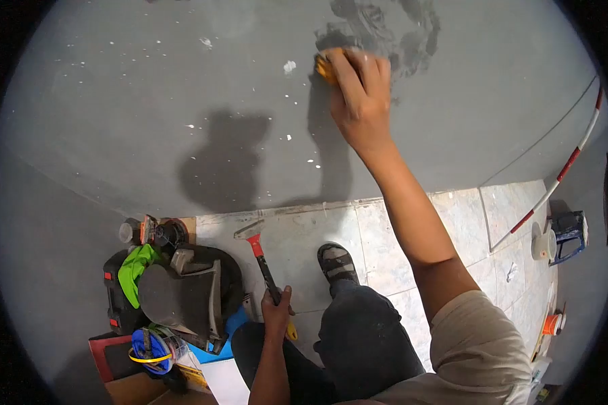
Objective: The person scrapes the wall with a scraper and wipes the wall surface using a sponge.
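Note:
Up at the grey wall (149, 88), my right hand (363, 101) is closed around a yellow sponge (326, 66), which is pressed to the surface. Dark, wet-looking smears (412, 40) spread above and to the right of the sponge. White specks of paint dot the wall to its left. Low down beside my leg, my left hand (275, 314) grips a long-handled scraper (267, 273) by its black handle. The scraper's red neck and wide metal blade point up toward the base of the wall.
A black bag (176, 290) with a green cloth (135, 270) lies at the lower left, beside a blue-lidded tub (154, 347). A red-and-white pole (567, 165) leans on the right, near a white bucket (542, 241) and a dark blue step stool (570, 236). Pale tiles (452, 216) cover the floor.

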A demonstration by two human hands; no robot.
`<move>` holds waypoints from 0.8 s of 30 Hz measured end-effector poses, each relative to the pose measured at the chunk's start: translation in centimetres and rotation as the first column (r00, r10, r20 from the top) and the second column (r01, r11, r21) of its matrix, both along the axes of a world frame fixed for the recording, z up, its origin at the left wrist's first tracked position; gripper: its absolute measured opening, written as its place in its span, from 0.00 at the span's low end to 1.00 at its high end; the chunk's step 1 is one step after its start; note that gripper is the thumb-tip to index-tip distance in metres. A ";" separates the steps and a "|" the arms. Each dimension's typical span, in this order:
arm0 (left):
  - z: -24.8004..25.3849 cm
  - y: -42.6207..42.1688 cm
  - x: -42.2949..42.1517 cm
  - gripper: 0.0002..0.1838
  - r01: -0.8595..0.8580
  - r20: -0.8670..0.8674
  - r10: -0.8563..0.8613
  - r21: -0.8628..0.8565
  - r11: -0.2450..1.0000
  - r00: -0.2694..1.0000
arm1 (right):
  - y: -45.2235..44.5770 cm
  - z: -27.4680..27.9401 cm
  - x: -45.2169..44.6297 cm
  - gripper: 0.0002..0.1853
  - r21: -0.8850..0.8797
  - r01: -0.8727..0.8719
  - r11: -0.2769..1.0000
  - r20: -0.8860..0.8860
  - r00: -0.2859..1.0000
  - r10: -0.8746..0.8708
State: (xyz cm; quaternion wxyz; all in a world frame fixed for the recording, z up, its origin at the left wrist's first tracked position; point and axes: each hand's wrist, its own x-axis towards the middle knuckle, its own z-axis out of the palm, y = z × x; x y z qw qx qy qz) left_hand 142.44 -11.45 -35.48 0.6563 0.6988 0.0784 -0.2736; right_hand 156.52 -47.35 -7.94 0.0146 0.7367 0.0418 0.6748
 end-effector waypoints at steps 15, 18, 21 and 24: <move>-0.8 1.0 -0.4 0.16 0.006 0.018 -0.006 0.037 0.999 1.000 | -1.2 0.0 -0.4 0.29 -0.039 -0.015 0.999 -0.052 0.999 0.013; 0.7 0.8 -0.4 0.16 0.029 0.007 -0.029 0.057 0.998 1.000 | -0.1 -2.5 -0.5 0.28 -0.048 0.004 0.999 -0.052 0.999 -0.007; -1.3 1.3 -0.7 0.13 0.048 0.046 -0.050 0.036 0.998 0.998 | -0.7 -1.9 -0.4 0.26 -0.086 -0.049 0.995 -0.037 0.998 0.046; -0.2 1.1 -0.9 0.17 0.073 0.029 -0.075 0.085 0.994 0.997 | -0.5 1.6 0.7 0.24 -0.056 -0.021 0.998 0.036 0.999 0.023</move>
